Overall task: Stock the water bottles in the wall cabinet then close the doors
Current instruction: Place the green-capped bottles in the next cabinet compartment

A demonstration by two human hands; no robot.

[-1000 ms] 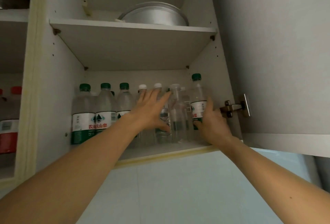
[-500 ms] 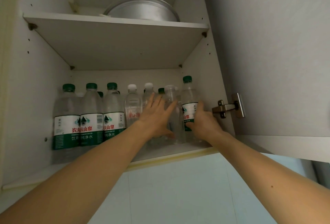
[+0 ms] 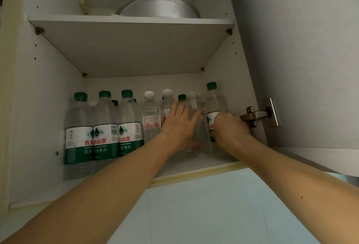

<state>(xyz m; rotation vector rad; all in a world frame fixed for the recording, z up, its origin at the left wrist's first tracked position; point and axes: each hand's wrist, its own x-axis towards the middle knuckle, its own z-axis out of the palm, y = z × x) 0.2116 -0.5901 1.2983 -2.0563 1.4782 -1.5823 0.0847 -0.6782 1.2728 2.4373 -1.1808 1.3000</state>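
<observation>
Both arms reach up into the open wall cabinet (image 3: 48,92). On its lower shelf (image 3: 204,163), three green-capped water bottles (image 3: 105,127) stand in a row at nine o'clock, two white-capped bottles (image 3: 150,115) beside them. The left hand (image 3: 179,127) lies with straight fingers (image 3: 175,107) against a clear bottle (image 3: 194,105) at centre. The right hand (image 3: 229,127) curls round a green-capped bottle (image 3: 212,98) at three o'clock, near the hinge (image 3: 258,115) of the open door (image 3: 301,49). A metal pan (image 3: 158,5) sits on the upper shelf (image 3: 132,20) at twelve.
</observation>
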